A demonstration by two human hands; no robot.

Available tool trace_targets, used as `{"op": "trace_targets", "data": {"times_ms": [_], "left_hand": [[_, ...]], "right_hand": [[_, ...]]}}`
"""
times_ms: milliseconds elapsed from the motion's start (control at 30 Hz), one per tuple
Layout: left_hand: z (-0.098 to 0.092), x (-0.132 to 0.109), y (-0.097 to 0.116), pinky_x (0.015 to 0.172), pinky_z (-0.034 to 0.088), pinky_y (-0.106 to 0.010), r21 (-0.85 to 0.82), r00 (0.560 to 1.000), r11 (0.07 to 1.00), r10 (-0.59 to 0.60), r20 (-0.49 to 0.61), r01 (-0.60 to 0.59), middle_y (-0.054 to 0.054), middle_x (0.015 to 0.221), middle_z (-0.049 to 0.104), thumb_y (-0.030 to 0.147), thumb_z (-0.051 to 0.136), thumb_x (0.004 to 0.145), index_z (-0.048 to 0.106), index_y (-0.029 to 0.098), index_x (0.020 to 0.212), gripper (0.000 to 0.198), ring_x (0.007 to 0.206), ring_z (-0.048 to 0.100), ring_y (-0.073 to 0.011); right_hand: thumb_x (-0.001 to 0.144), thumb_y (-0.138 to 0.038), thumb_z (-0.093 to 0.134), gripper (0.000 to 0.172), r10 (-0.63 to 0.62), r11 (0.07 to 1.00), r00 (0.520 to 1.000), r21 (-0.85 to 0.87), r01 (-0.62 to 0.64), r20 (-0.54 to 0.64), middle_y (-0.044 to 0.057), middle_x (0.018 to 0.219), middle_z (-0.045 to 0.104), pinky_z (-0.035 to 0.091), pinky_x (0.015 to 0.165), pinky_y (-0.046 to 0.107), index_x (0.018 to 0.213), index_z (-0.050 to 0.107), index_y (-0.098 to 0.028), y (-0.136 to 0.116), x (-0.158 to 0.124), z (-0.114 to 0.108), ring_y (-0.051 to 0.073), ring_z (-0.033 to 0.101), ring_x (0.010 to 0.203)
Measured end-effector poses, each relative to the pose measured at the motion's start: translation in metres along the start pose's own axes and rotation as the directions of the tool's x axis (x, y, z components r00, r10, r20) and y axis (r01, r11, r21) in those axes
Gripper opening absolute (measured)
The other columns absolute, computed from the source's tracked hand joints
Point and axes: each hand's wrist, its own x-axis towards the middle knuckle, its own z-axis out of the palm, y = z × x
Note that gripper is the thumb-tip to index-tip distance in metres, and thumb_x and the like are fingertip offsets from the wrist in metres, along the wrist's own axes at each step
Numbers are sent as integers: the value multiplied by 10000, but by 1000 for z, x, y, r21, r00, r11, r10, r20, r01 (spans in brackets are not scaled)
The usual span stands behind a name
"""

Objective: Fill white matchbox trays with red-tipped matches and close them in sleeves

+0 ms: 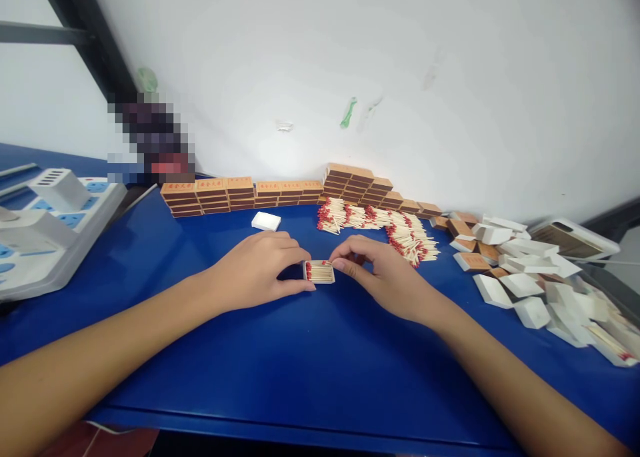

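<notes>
My left hand (263, 270) grips the left end of a small white matchbox tray (327, 280) between thumb and fingers. Matches (317, 272) lie lengthwise inside, with most red heads toward the left. At the tray's right end, my right hand (387, 270) pinches a match whose red head shows over the tray's far edge. Just behind my hands, to the right, loose matches (410, 234) are spread in piles. A white tray (266, 221) sits beyond my left hand, apart from it.
Stacked brown matchboxes (213, 196) line the wall. On the right, white trays and brown sleeves (523, 264) lie in a jumbled heap beside a phone-like object (575, 238). A power strip (95, 237) with plugs occupies the left of the blue table (300, 377).
</notes>
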Motion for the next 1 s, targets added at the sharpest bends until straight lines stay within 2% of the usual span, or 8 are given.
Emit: {"op": "trace_targets", "data": {"times_ms": [100,333,500,633,733,833,933,1000], "left_hand": [[1,1,-1,870,530,-381,-2,1000,1000,7,0,-7,-59,1049,809,468,759,1024,790,187,1165,315,981,737,-253],[2,1,-1,851,518,-370,-11,999,999,30,-23,-31,-54,1012,804,458,764,1023,786,190,1083,275,947,732,-246],[2,0,-1,843,519,-368,4,998,999,38,-41,-38,-58,1027,807,455,774,1016,788,187,1103,282,949,734,-249],[1,0,-1,859,526,-370,11,999,1000,25,-32,-25,-61,1036,810,448,782,1011,786,179,1131,294,959,737,-250],[1,0,-1,872,533,-372,15,999,1000,26,-31,-26,-62,1042,813,445,786,1009,789,175,1165,312,965,743,-249],[1,-1,-1,855,540,-372,24,999,999,35,-35,-34,-66,1045,816,452,782,1012,799,171,1173,325,958,747,-251],[0,-1,0,838,545,-378,34,999,999,36,-32,-35,-65,1046,816,463,776,1014,805,173,1178,334,953,746,-252],[0,-1,0,842,548,-381,33,999,999,33,-32,-32,-66,1055,816,476,767,1019,805,174,1180,345,961,744,-251]], "right_hand": [[1095,-336,601,191,-45,998,999,-35,45,-8,32,953,742,502,751,374,972,727,-262,0,0,5,215,639,863],[1096,-216,614,114,-266,950,964,-177,257,-28,66,1010,729,524,871,418,1017,692,-242,3,2,23,247,610,967],[1087,-220,633,87,-299,930,954,-232,286,-23,80,1018,709,536,883,430,1018,685,-230,2,1,24,255,605,976],[1080,-220,641,85,-292,926,956,-259,273,-37,70,997,695,524,849,402,1000,665,-236,6,1,15,246,614,961],[1080,-226,619,100,-273,915,951,-347,208,-149,68,948,681,506,809,397,993,667,-234,29,6,0,247,622,914],[1041,-217,638,67,-248,877,933,-470,102,-261,86,939,680,497,810,422,1019,701,-220,66,12,-20,276,623,908],[1014,-240,659,88,-221,841,939,-539,45,-265,101,917,680,497,850,454,1031,740,-213,98,16,-37,313,620,937],[1015,-260,653,109,-206,832,941,-554,24,-268,109,921,683,498,865,462,1035,750,-213,108,18,-41,324,615,954]]}}
